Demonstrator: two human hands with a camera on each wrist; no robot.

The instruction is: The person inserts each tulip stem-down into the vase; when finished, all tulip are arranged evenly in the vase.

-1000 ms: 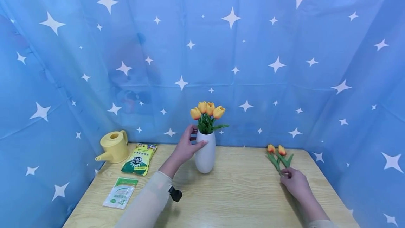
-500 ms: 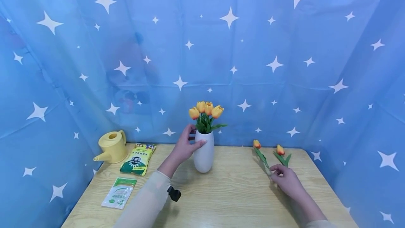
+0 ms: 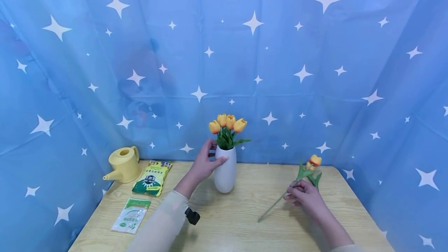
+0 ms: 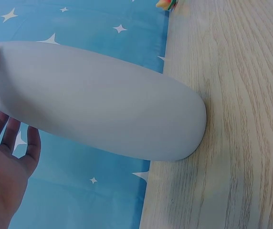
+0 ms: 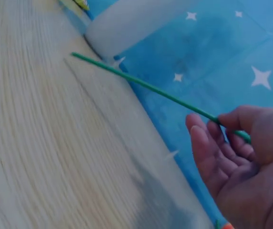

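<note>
Now that one orange-yellow tulip with a slim green stem (image 3: 301, 174) has been turned, its bare end directed leftward and toward the near edge, it can be judged singled out from a second orange-yellow tulip with green leaves (image 3: 317, 181), beside which it was seen a second ago and which is seen lying just behind. The turned stem is pinched between the thumb and fingers of the right hand (image 3: 308, 198), above the pale wood-grain counter (image 3: 241, 228), well apart from the tall, smooth white vase (image 3: 225, 175). Near its rim, the vase is clasped by the left hand (image 3: 205, 163), thumb in front, below four upright yellow-orange tulips (image 3: 230, 122).
</note>
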